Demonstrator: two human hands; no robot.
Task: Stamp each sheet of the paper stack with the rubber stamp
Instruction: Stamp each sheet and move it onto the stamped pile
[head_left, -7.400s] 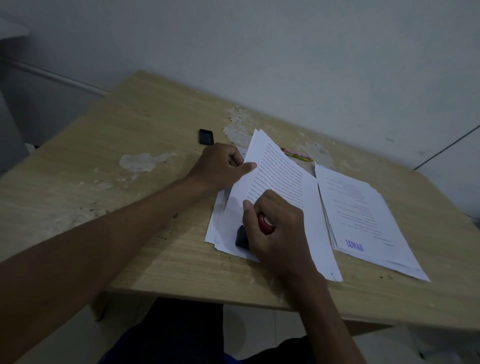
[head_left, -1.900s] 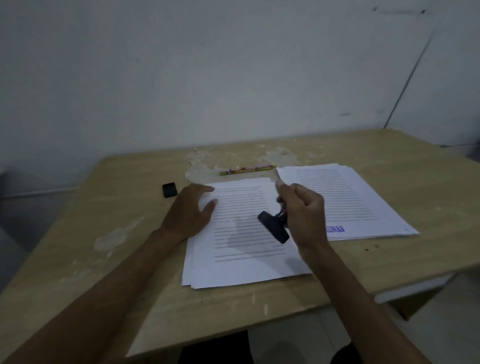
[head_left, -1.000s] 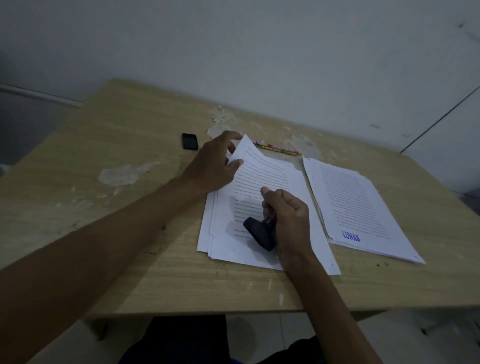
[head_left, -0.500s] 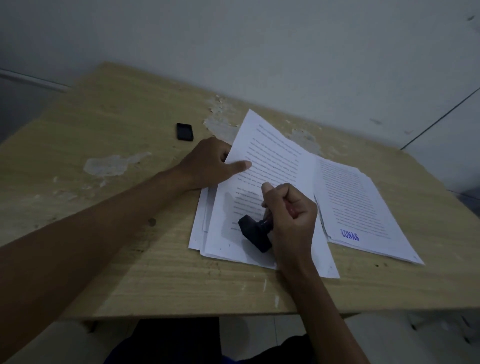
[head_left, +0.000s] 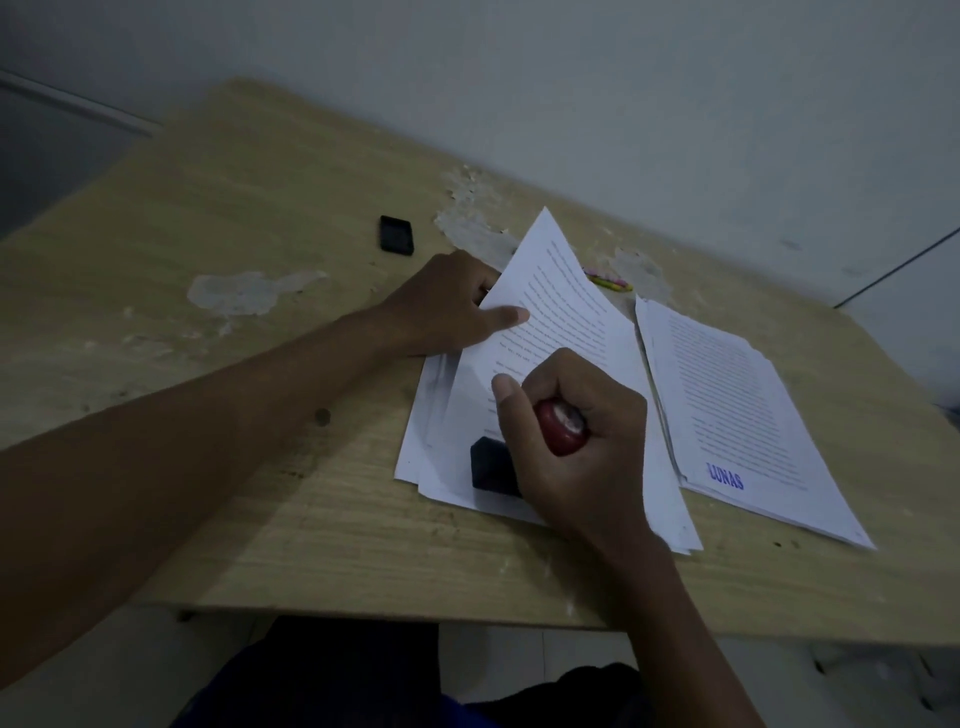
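Stamp's down now vs half a second back: right hand (head_left: 574, 441) has pressed the rubber stamp (head_left: 524, 452) onto the near left corner of the paper stack (head_left: 550, 374), fist clenched round the red knob, black base flat on the sheet. Left hand (head_left: 447, 306) pinches the top sheet's far edge, lifting it. Stamped pile (head_left: 737, 410) just right, blue "LUNAS" mark. Farther: pencil (head_left: 608, 280), small black object (head_left: 396, 234) on wooden table (head_left: 260, 197).

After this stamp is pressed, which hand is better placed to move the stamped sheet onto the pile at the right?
Probably the left hand: it already pinches the lifted top sheet at its edge, while the right hand grips the rubber stamp and is busy.
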